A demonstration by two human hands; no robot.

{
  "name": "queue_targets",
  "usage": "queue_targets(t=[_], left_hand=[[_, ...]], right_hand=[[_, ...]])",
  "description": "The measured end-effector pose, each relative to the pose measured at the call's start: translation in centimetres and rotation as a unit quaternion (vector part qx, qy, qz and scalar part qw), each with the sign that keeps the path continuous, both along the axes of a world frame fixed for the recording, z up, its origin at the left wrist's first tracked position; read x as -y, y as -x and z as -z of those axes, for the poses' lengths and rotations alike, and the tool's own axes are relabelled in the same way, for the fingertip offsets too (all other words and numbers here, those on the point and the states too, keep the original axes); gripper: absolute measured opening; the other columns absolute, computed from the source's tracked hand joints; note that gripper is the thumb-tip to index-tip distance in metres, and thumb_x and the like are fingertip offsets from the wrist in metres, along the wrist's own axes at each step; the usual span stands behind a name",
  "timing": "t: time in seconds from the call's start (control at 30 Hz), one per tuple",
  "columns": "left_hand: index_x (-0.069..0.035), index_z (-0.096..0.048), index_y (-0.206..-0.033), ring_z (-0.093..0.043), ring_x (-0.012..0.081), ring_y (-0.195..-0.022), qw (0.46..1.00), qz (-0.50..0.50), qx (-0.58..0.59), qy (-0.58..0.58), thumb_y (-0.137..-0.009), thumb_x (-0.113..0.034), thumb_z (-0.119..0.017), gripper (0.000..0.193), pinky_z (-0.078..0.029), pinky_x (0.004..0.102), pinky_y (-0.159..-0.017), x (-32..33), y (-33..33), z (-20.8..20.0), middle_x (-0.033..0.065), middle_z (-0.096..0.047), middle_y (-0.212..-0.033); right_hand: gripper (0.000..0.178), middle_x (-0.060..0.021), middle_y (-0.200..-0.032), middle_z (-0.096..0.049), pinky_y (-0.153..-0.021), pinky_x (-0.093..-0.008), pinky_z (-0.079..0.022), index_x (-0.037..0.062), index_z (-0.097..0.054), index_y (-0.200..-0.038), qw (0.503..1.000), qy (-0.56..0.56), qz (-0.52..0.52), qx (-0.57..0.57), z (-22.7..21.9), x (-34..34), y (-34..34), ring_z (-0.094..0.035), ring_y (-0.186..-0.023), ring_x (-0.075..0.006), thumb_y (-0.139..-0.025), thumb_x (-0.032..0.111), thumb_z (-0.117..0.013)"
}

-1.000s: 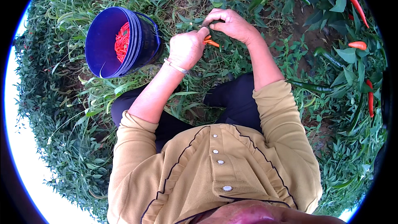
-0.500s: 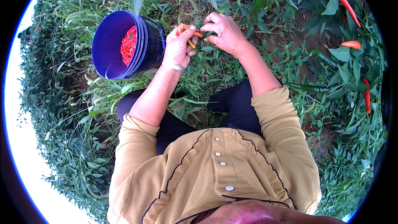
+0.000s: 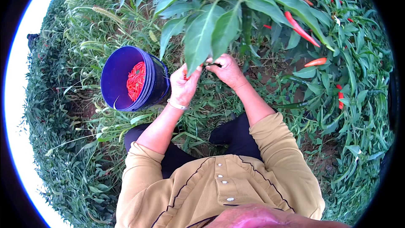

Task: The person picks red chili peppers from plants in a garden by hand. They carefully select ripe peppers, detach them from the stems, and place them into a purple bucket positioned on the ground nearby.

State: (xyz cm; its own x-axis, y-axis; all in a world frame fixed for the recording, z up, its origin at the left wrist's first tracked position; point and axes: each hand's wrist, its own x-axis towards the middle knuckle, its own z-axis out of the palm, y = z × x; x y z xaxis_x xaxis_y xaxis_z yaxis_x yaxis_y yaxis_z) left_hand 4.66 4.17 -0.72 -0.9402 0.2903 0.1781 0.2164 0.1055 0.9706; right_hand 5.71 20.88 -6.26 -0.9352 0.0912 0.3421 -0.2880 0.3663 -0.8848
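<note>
My left hand is closed around a few orange-red chili peppers, only partly visible between the fingers and under a broad leaf. Close to its fingertips, my right hand is pinched, with a small red bit and something dark and thin at the fingers. What exactly it grips is too small to make out. Left of my left hand stands a blue bucket, tilted in view, with many red chili peppers inside.
A leafy chili plant hangs over both hands. On the right, red chilies and an orange-red one hang among leaves, along with green ones. Tall grass grows around the bucket. My bent legs are below the hands.
The view has tilted, so the bucket and hands sit lower in it. Leaves now cover part of my left hand. Both hands stay close together, the left still holding chilies.
</note>
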Motion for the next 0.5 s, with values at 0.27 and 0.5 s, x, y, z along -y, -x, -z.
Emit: queue_targets(t=[0.27, 0.5], left_hand=[[-0.016, -0.065, -0.106, -0.062, 0.0255, -0.087, 0.768, -0.148, -0.056, 0.620, -0.081, -0.028, -0.067, 0.028, -0.050, 0.0364, -0.075, 15.1, 13.8, -1.7, 0.0057, -0.063, -0.100], [-0.003, -0.061, -0.109, -0.062, 0.0247, -0.094, 0.889, -0.097, -0.236, 0.380, -0.082, -0.016, -0.068, 0.030, -0.050, 0.0323, -0.082, 9.7, 15.2, -2.5, 0.0079, -0.063, -0.112]], right_hand=[[0.046, -0.0129, -0.126, -0.054, -0.099, -0.0391, -0.040, 0.0094, -0.062, -0.115, 0.997, -0.059, 0.049, -0.013, -4.5, -0.8, -1.4, -0.051, -0.115, -0.0314, -0.071, 0.017, -0.073], [0.019, -0.0102, -0.093, -0.064, -0.078, -0.0285, -0.052, -0.0043, -0.062, -0.101, 0.927, 0.231, 0.274, -0.108, -8.5, -4.4, -6.8, -0.063, -0.085, -0.0156, -0.089, 0.011, -0.064]])
